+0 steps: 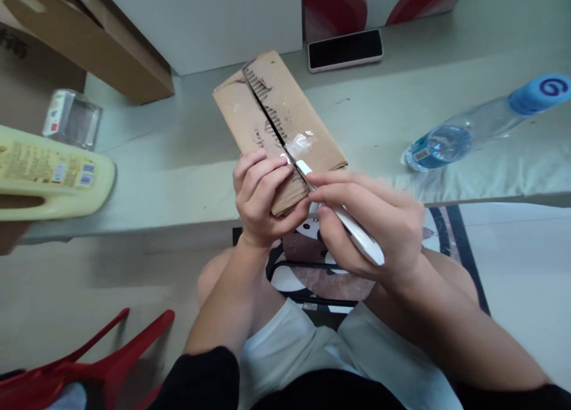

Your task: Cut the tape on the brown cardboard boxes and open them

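Observation:
A small brown cardboard box (307,112) lies tilted at the front edge of the light green surface, with a dark slit along its top and clear tape near the middle. My left hand (263,196) grips the near end of the box, fingers curled over its top. My right hand (375,225) is closed around a white pen-like tool (363,240). The tool's front end rests at the slit, close to the tape and beside my left fingertips. Whether a blade sticks out of it cannot be made out.
A phone (345,50) lies behind the box. To the right, a water bottle (464,137) stands on the surface (375,109). On the left are a yellow jug (53,175), a clear container (74,118) and a larger carton (98,47). A red chair (111,368) is at lower left.

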Demonstrator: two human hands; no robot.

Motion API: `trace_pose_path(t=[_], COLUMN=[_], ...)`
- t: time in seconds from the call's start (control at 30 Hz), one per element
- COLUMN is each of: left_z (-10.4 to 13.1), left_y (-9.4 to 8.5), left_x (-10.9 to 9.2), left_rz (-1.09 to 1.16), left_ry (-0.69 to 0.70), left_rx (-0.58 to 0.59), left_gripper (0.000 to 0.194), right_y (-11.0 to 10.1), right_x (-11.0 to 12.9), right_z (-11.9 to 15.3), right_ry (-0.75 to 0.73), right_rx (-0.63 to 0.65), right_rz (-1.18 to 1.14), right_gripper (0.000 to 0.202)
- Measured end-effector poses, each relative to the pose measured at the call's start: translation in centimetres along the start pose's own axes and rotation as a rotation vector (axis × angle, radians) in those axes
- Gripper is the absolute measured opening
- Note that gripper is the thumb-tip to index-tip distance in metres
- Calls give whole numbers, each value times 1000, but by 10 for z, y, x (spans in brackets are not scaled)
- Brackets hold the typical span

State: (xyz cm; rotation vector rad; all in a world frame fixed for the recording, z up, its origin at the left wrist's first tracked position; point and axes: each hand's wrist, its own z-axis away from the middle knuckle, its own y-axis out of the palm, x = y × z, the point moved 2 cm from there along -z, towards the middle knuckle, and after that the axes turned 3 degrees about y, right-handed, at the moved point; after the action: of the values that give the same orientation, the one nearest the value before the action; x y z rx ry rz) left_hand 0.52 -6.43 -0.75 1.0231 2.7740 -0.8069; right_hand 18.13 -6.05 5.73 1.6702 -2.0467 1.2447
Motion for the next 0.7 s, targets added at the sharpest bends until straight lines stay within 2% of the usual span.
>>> trace_pose_path(t=[0.23, 0.37, 0.47, 0.6, 0.7], left_z=[1, 2, 3, 7, 7], left_y=[1, 0, -1, 0, -1], left_x=[1, 2, 3, 5, 4], left_rz=[15, 1, 12, -35, -56], left_ry=[-14, 0, -9, -17, -63], left_rx=[39, 36, 37, -30, -112], left_gripper=[48, 48, 56, 60, 62], right_y=[-14, -13, -9, -9, -9], right_x=[8, 8, 5, 4, 8], right_z=[0, 1, 2, 2, -1], right_ry=[-2, 18, -7, 20, -12], right_rx=[4, -31, -65, -58, -68], right_rz=[8, 13, -38, -120, -216], right_gripper=[16, 18, 18, 18, 18])
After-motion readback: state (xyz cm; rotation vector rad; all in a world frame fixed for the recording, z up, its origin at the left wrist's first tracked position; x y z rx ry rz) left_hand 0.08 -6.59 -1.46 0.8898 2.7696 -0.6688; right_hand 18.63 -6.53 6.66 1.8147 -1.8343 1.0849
